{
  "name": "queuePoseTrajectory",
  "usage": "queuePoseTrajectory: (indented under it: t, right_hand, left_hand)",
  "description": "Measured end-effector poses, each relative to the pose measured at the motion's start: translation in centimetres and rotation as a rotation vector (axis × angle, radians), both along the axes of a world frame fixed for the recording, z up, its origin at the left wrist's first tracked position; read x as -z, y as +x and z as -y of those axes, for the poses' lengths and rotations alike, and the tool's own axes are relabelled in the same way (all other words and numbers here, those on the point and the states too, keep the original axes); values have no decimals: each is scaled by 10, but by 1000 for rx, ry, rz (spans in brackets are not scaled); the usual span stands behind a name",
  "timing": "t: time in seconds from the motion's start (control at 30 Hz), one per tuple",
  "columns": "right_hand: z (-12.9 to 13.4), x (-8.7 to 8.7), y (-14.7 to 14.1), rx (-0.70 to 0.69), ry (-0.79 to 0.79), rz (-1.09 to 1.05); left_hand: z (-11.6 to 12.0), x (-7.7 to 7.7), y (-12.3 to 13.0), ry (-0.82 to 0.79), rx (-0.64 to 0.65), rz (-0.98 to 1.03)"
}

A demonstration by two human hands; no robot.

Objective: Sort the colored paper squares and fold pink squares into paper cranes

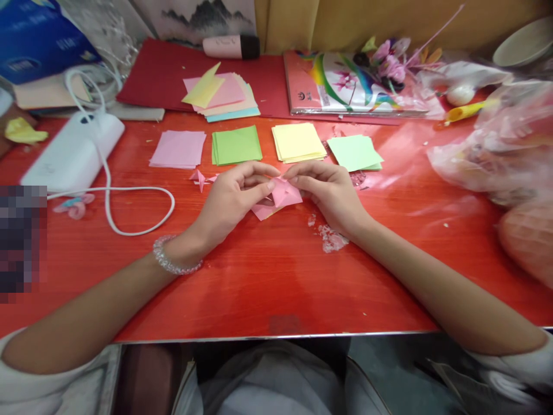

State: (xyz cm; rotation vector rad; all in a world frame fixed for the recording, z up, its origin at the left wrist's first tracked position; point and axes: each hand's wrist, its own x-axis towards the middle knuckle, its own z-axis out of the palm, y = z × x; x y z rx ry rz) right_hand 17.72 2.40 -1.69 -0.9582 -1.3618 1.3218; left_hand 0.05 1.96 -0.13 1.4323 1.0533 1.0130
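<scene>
A small folded pink paper [287,195] is pinched at its upper edge between my two hands. My left hand [235,193], with a clear beaded bracelet [173,258] on its wrist, grips the paper's left corner with thumb and fingertips. Fingers of my right hand [326,187] close on its upper right corner. Under the folded piece lies another pink paper [263,211] on the red table. Small pink folded paper pieces [199,180] lie just left of my left hand, partly hidden by it.
Behind my hands sit stacks of square paper: pink [178,148], green [237,145], yellow [299,142] and light green [355,153]. At left are a white power bank [73,153] and its cable [140,232]. Plastic bags [496,138] crowd the right side. The table edge [276,337] runs in front.
</scene>
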Motion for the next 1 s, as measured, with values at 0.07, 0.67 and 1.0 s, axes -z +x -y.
queuePoseTrajectory:
  t: [0.07, 0.67, 1.0]
  right_hand:
    - [0, 0, 0, -10, -6, -4]
    - [1, -3, -3, -18, -69, 6]
    - [3, -6, -2, 0, -22, 149]
  left_hand:
    - [0, -1, 0, 13, -7, -13]
    - [4, -3, -1, 94, -38, -106]
    - [-1, 2, 0, 22, 63, 5]
